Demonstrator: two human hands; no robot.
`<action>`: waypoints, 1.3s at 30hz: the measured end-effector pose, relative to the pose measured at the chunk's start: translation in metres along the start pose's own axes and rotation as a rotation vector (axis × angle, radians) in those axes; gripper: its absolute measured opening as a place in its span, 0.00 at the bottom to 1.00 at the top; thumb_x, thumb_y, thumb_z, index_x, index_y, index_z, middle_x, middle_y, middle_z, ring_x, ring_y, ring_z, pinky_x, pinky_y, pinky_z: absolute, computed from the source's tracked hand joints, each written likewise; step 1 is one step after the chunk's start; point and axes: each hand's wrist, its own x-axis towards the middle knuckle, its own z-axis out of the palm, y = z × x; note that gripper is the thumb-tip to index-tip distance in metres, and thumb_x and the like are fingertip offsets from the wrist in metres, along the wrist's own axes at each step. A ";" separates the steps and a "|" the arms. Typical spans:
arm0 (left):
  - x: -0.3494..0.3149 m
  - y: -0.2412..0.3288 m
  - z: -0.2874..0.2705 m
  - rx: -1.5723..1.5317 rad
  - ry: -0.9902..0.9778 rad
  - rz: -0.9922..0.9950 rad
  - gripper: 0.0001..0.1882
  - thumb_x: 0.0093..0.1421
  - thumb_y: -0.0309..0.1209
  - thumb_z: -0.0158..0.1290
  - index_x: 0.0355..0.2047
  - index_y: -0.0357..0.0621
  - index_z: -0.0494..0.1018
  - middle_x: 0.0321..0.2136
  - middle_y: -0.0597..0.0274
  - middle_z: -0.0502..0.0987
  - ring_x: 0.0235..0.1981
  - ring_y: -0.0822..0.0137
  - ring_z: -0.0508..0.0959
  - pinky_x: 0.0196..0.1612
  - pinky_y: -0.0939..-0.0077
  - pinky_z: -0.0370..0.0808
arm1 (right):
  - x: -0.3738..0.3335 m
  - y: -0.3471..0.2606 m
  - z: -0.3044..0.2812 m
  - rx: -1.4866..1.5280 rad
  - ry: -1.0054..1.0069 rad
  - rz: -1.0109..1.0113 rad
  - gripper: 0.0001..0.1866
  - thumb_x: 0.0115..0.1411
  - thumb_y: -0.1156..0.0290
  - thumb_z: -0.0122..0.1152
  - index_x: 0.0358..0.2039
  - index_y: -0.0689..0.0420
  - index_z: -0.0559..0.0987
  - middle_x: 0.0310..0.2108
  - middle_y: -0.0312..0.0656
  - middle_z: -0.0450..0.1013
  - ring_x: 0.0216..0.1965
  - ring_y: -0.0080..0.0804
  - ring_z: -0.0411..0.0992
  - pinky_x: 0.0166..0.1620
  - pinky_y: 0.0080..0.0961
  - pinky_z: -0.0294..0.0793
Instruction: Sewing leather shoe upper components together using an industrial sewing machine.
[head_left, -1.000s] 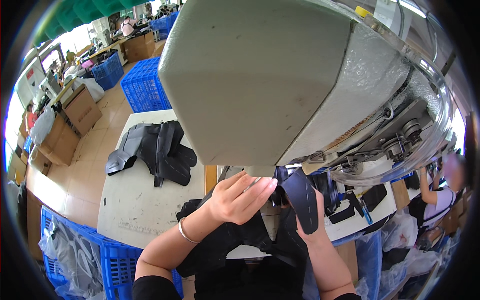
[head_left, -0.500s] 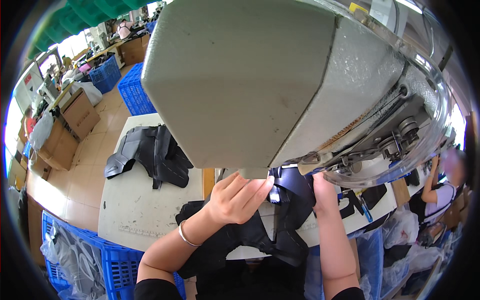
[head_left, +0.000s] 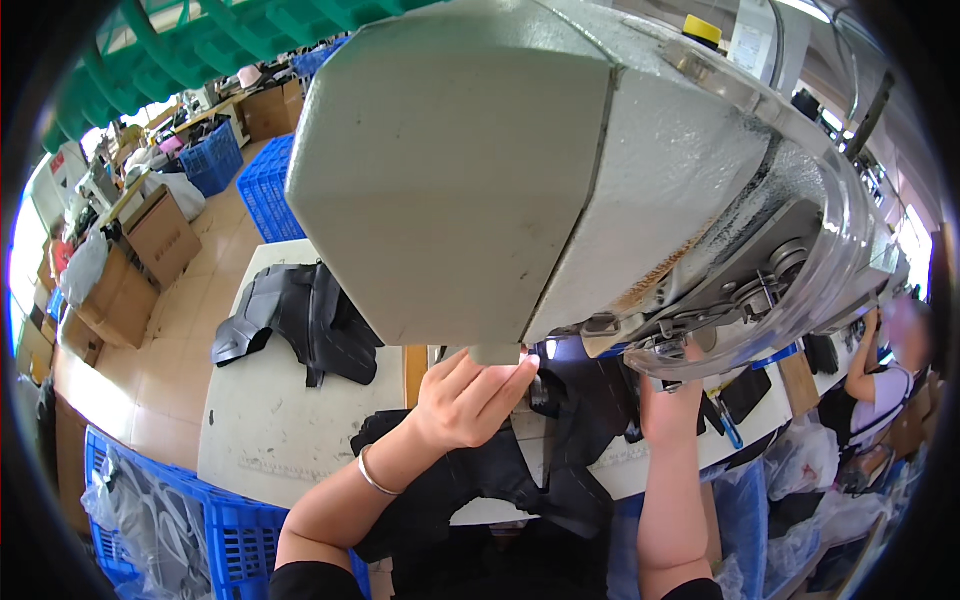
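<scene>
Left hand [head_left: 468,402] and right hand [head_left: 672,408] flank black material [head_left: 588,405] beside a grey machine [head_left: 450,200]

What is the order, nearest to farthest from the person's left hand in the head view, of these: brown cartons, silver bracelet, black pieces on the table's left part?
From the left hand:
1. Silver bracelet: around its wrist.
2. Black pieces: on the table, left part.
3. Brown cartons: on the floor, far left.
</scene>
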 end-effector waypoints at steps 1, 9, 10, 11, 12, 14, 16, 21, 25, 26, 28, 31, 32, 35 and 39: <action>0.000 -0.001 -0.001 0.001 -0.008 0.001 0.15 0.41 0.20 0.60 0.34 0.34 0.78 0.23 0.66 0.70 0.25 0.69 0.74 0.27 0.80 0.73 | -0.003 -0.006 0.006 -0.143 0.082 -0.082 0.13 0.62 0.78 0.50 0.47 0.64 0.70 0.40 0.44 0.71 0.40 0.29 0.71 0.41 0.21 0.72; 0.002 0.001 -0.003 -0.036 -0.038 -0.005 0.17 0.40 0.22 0.59 0.34 0.37 0.78 0.30 0.62 0.76 0.29 0.66 0.79 0.26 0.80 0.71 | -0.064 -0.007 0.066 0.378 -0.258 0.400 0.12 0.65 0.66 0.51 0.32 0.64 0.74 0.27 0.42 0.73 0.24 0.22 0.68 0.30 0.19 0.69; 0.001 0.001 -0.002 -0.039 -0.026 -0.002 0.17 0.39 0.22 0.59 0.34 0.36 0.78 0.30 0.61 0.76 0.29 0.65 0.79 0.25 0.80 0.71 | -0.059 -0.006 0.063 0.392 -0.281 0.470 0.13 0.66 0.66 0.51 0.36 0.64 0.75 0.26 0.37 0.74 0.26 0.19 0.68 0.35 0.15 0.68; 0.000 0.000 -0.002 -0.035 -0.020 0.001 0.17 0.38 0.22 0.59 0.33 0.36 0.78 0.30 0.60 0.76 0.29 0.65 0.79 0.24 0.81 0.71 | -0.054 -0.004 0.064 0.395 -0.284 0.470 0.13 0.66 0.66 0.51 0.36 0.64 0.75 0.26 0.37 0.74 0.26 0.19 0.68 0.35 0.15 0.68; 0.001 -0.001 -0.002 -0.059 -0.009 -0.003 0.16 0.38 0.22 0.59 0.32 0.35 0.78 0.30 0.58 0.76 0.30 0.64 0.80 0.22 0.81 0.71 | -0.051 0.000 0.066 0.354 -0.238 0.464 0.14 0.67 0.65 0.51 0.35 0.64 0.75 0.26 0.37 0.74 0.26 0.18 0.68 0.34 0.15 0.68; -0.002 -0.004 -0.004 -0.055 -0.009 0.024 0.16 0.38 0.22 0.59 0.32 0.36 0.79 0.30 0.58 0.77 0.30 0.64 0.80 0.22 0.81 0.71 | -0.048 -0.002 0.071 0.255 -0.174 0.437 0.16 0.68 0.64 0.50 0.30 0.63 0.77 0.24 0.35 0.73 0.24 0.15 0.66 0.31 0.14 0.66; -0.001 -0.004 -0.003 -0.060 0.001 0.047 0.16 0.38 0.23 0.59 0.32 0.36 0.79 0.29 0.57 0.77 0.30 0.64 0.80 0.22 0.81 0.71 | -0.050 -0.005 0.070 0.200 -0.175 0.403 0.16 0.68 0.64 0.51 0.29 0.63 0.77 0.23 0.35 0.73 0.24 0.15 0.65 0.30 0.14 0.65; -0.002 -0.009 -0.002 -0.068 0.007 0.100 0.16 0.39 0.25 0.58 0.32 0.37 0.79 0.29 0.57 0.78 0.30 0.64 0.80 0.21 0.82 0.71 | -0.052 -0.010 0.073 0.135 -0.157 0.357 0.17 0.67 0.64 0.52 0.26 0.63 0.77 0.22 0.34 0.73 0.23 0.15 0.65 0.28 0.14 0.64; -0.002 -0.009 -0.005 -0.063 -0.026 0.086 0.16 0.38 0.25 0.58 0.32 0.36 0.79 0.29 0.58 0.78 0.30 0.64 0.80 0.22 0.82 0.71 | -0.050 -0.011 0.074 0.099 -0.142 0.362 0.18 0.67 0.64 0.54 0.24 0.63 0.77 0.21 0.34 0.73 0.22 0.15 0.66 0.27 0.14 0.64; -0.003 -0.009 -0.005 -0.058 -0.030 0.073 0.17 0.38 0.25 0.59 0.33 0.37 0.79 0.29 0.59 0.77 0.30 0.64 0.80 0.24 0.80 0.72 | -0.050 -0.011 0.074 0.073 -0.137 0.365 0.18 0.66 0.64 0.54 0.23 0.63 0.77 0.21 0.35 0.73 0.22 0.15 0.66 0.27 0.14 0.64; -0.003 -0.008 -0.004 -0.057 -0.031 0.062 0.17 0.38 0.25 0.59 0.33 0.37 0.79 0.29 0.59 0.77 0.29 0.65 0.80 0.26 0.79 0.72 | -0.049 -0.010 0.075 0.090 -0.128 0.364 0.18 0.66 0.64 0.55 0.23 0.64 0.77 0.21 0.35 0.73 0.22 0.15 0.66 0.27 0.14 0.65; -0.003 -0.007 -0.003 -0.043 -0.032 0.041 0.17 0.37 0.26 0.59 0.33 0.38 0.79 0.28 0.61 0.76 0.29 0.66 0.79 0.29 0.76 0.72 | -0.047 -0.010 0.076 0.088 -0.124 0.347 0.16 0.66 0.66 0.53 0.24 0.64 0.77 0.20 0.35 0.73 0.21 0.15 0.65 0.26 0.15 0.64; -0.003 -0.007 -0.002 -0.043 -0.027 0.031 0.17 0.37 0.26 0.59 0.33 0.38 0.79 0.28 0.63 0.76 0.28 0.66 0.78 0.29 0.76 0.71 | -0.046 -0.010 0.076 0.068 -0.127 0.331 0.15 0.67 0.68 0.51 0.27 0.63 0.77 0.19 0.35 0.72 0.19 0.15 0.64 0.25 0.15 0.63; 0.000 -0.006 -0.002 -0.043 -0.022 0.015 0.18 0.36 0.25 0.59 0.32 0.39 0.79 0.28 0.64 0.75 0.27 0.67 0.77 0.30 0.76 0.70 | -0.044 -0.012 0.075 0.066 -0.130 0.307 0.15 0.67 0.68 0.52 0.27 0.63 0.77 0.18 0.35 0.72 0.19 0.15 0.64 0.24 0.14 0.62; 0.004 -0.005 -0.005 0.024 -0.058 0.037 0.18 0.37 0.22 0.59 0.34 0.35 0.78 0.26 0.63 0.72 0.25 0.70 0.75 0.27 0.80 0.74 | -0.039 -0.007 0.073 0.074 -0.134 0.335 0.15 0.67 0.68 0.52 0.27 0.63 0.77 0.18 0.34 0.71 0.18 0.15 0.64 0.24 0.15 0.62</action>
